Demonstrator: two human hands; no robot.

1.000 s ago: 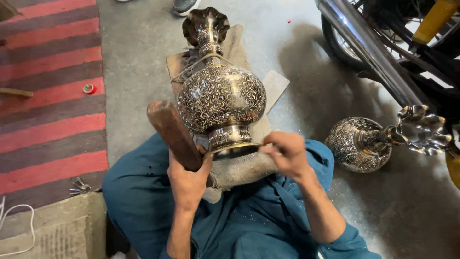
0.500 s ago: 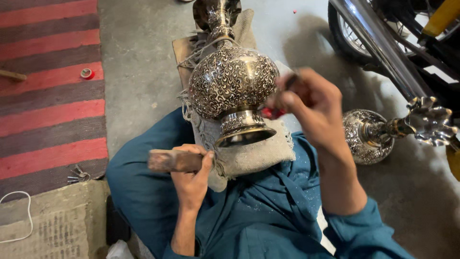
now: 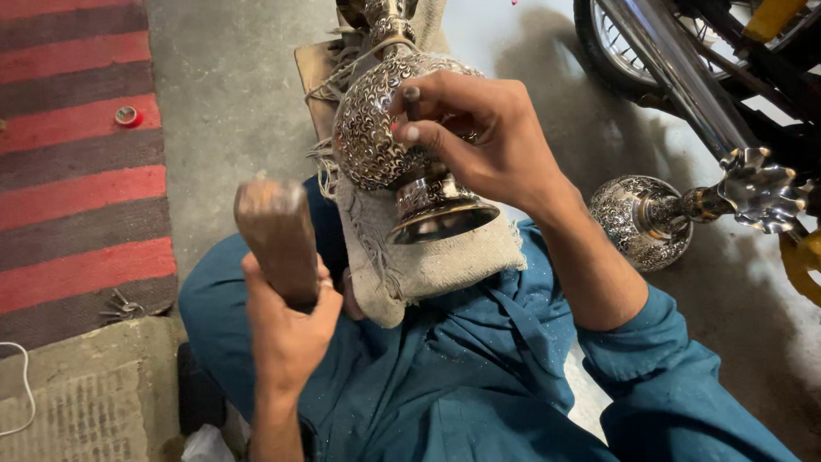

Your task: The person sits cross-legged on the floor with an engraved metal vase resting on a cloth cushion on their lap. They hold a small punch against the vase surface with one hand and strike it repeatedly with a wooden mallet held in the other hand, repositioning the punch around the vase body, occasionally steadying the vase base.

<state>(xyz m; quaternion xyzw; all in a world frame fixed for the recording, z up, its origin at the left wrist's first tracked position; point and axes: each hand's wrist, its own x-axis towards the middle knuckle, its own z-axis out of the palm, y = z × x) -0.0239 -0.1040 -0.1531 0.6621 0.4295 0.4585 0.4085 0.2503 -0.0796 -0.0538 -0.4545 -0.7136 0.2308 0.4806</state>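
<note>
Bare concrete floor is serving as the workplace, with a red-and-grey striped mat lying to the person's left and a motorcycle wheel and exhaust pipe standing at the upper right. The person is sitting with legs in teal trousers, and an ornate silver vase is lying tilted on a folded cloth pad across the lap, its foot pointing toward the body.

The step in hand appears to be chasing or engraving the vase surface. The right hand is resting on the upper belly of the vase, fingers pinched together around a small dark punch whose tip is touching the metal. The left hand is clenched firmly around a wooden mallet, which is being held raised, just beside the vase and apart from it, to the left of the cloth.

By judgement, the next move is calling for a controlled strike of the mallet on the punch head, with the right hand keeping the tool steady and the vase braced against rolling on the pad.

A second decorated vase is lying on the floor to the right, near the wheel. A small red cap is sitting on the mat, well apart.
</note>
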